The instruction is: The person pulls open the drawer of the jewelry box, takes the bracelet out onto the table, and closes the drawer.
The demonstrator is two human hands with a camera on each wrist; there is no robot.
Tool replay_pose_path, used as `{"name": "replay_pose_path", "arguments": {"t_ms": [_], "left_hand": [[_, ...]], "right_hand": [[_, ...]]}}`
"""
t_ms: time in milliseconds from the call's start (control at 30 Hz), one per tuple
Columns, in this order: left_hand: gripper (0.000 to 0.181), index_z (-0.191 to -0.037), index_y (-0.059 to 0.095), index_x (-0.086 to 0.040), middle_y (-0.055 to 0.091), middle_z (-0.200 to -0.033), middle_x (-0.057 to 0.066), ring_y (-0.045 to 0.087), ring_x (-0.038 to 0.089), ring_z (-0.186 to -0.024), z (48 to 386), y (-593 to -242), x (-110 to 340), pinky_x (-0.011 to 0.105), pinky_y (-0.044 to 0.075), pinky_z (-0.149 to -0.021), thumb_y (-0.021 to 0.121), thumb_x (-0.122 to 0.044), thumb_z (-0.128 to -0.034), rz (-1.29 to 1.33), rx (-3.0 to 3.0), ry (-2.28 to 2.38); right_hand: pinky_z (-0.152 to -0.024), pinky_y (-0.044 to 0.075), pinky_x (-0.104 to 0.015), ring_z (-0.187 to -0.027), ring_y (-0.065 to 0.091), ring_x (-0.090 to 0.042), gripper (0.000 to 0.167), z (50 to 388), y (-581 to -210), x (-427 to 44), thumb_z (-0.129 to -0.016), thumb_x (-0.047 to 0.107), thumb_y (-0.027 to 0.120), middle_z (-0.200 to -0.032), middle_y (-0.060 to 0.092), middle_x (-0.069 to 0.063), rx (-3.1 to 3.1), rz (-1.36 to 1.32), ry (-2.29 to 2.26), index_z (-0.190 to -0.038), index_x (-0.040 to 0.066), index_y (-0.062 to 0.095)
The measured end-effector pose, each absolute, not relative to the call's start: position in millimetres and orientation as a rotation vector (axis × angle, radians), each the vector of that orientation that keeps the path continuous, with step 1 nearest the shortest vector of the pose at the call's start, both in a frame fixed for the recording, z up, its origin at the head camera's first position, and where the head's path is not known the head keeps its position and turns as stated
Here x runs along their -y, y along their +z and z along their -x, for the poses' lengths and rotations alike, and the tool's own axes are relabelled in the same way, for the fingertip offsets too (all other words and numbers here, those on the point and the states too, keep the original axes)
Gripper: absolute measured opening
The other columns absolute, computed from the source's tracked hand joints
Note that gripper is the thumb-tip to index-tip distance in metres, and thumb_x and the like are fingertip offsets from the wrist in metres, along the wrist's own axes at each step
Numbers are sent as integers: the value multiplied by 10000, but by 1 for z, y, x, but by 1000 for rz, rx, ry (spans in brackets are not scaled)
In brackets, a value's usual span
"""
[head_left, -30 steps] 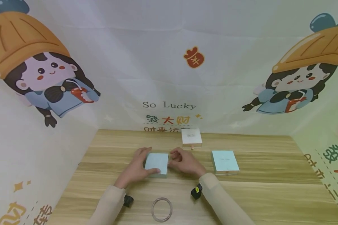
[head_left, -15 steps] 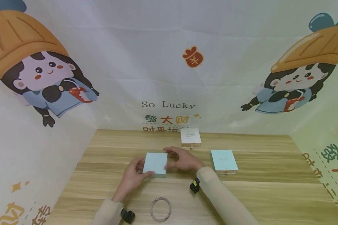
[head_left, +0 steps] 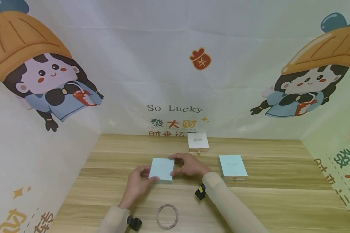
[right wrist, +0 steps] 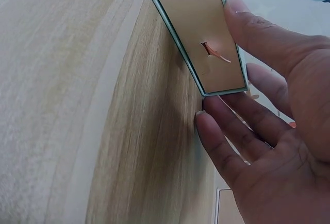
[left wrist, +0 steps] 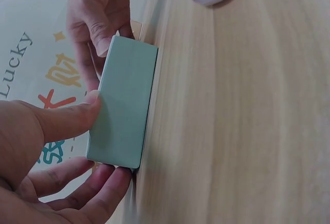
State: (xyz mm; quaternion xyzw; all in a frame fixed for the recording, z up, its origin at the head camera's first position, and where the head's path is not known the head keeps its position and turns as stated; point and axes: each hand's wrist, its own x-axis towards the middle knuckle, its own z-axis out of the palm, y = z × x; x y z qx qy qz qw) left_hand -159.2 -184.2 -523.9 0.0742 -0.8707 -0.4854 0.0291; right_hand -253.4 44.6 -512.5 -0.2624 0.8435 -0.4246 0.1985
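Note:
A square light-blue drawer box [head_left: 161, 169] lies on the wooden table between both hands. My left hand [head_left: 137, 183] holds its left end; in the left wrist view the thumb presses the top edge of the box [left wrist: 124, 103] and the fingers touch its end. The right hand [head_left: 191, 165] grips the right side, thumb on the top near the right edge and fingers around the corner. Seen from the right wrist, the tan drawer front [right wrist: 198, 33] is flush in its sleeve, a short orange ribbon tab [right wrist: 214, 52] poking from a slit.
A pale translucent bangle [head_left: 167, 216] lies near the front between the forearms. Another light-blue drawer box [head_left: 232, 167] stands to the right, and a white drawer box [head_left: 198, 141] at the back against the printed cloth wall [head_left: 175, 81].
The left hand has drawn back toward me, its thumb sliding to the box's front left corner. My right hand has come left and taken hold of the box's right side. The box stays put.

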Motion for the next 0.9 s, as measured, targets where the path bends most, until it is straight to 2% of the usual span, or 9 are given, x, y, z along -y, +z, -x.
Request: {"name": "replay_pose_path", "arguments": {"t_ms": [133,267,400,633,900], "left_hand": [[513,-1264,684,-11,726,-1154,166,695,284,-1033,163,-525,188,425,595,-911,870,-133,-802,-245,2702,-1492],[442,-1223,715,-37,742,-1144,153,702,280,-1041,167,-527,193,429,589,-907,857,-119,-813,-280,2698,-1554],[390,-1213,726,-47,734,-1167,153,690,279,-1076,171,-527,198,417,574,-920,819,-102,-839,-331,2695,-1628],[366,-1241,723,-54,717,-1206,171,666,284,-1109,181,-524,207,379,551,-915,769,-120,-885,-374,2699,-1669],[339,-1271,707,-62,674,-1321,195,609,357,-1255,195,-523,213,514,478,-1079,702,-128,-939,-387,2702,-1702]], "right_hand": [[-1120,470,-465,-1275,607,-251,596,253,-512,-46,-828,264,869,-1377,658,-47,-2361,717,-1209,-1371,171,644],[-978,537,-405,-1059,659,-184,477,251,-515,-47,-845,252,855,-1164,720,-21,-2368,688,-1247,-1277,155,675],[-862,540,-333,-915,648,-118,360,248,-519,-48,-858,257,843,-1011,717,18,-2400,661,-1268,-1170,165,690],[-787,547,-282,-857,649,-96,189,236,-523,-47,-889,224,811,-954,725,25,-2446,664,-1349,-1036,156,714],[-703,523,-222,-786,620,-80,116,219,-520,-42,-925,175,766,-909,732,-24,-2517,638,-1357,-992,93,721]]}}
